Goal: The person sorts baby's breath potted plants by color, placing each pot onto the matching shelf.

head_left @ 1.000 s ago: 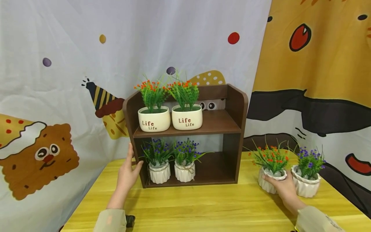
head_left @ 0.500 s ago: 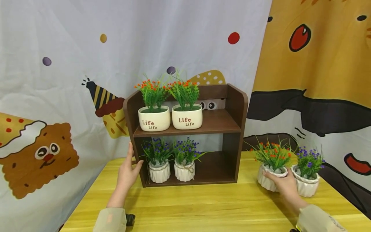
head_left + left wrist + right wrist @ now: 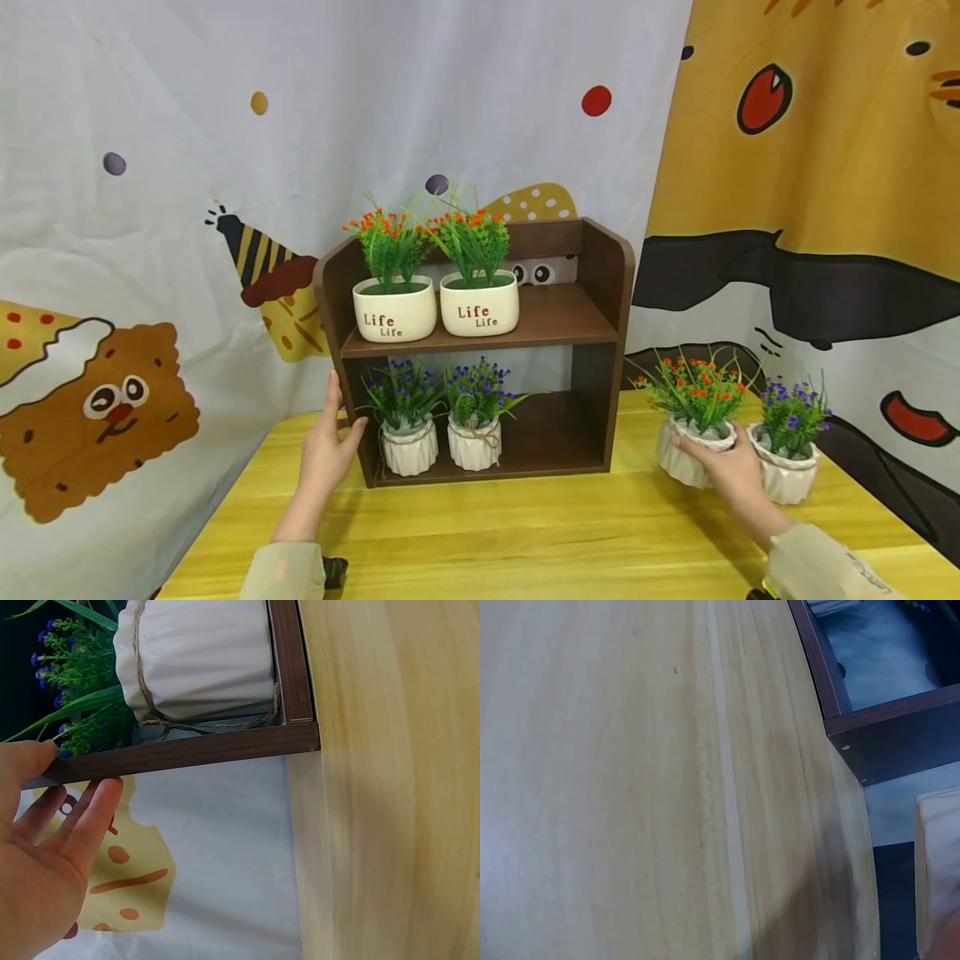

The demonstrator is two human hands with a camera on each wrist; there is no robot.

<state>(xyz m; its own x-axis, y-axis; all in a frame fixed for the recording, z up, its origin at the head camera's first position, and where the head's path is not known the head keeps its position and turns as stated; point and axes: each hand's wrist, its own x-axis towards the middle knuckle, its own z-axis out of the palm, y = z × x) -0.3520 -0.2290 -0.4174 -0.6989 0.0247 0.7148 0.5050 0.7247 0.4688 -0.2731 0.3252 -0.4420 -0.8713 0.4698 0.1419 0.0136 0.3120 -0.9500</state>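
Note:
In the head view, my right hand grips a white fluted pot of orange artificial flowers by its rim, tilted slightly. A sliver of that pot shows at the right wrist view's edge; most of this hand is out of that frame. A similar pot of purple flowers stands just right of it. My left hand holds the left side panel of a brown two-tier shelf. Up close, the thumb lies on the inner side of the panel, with the fingers outside.
Two white oval "Life" pots with orange flowers sit on the upper tier, towards the left. Below them stand two fluted pots with purple flowers, tied with twine. Everything rests on a yellow wooden table before a printed curtain.
The orange-flower pot in my right hand has risen slightly and leans a little. My left hand keeps its place on the shelf. The head view has shifted slightly.

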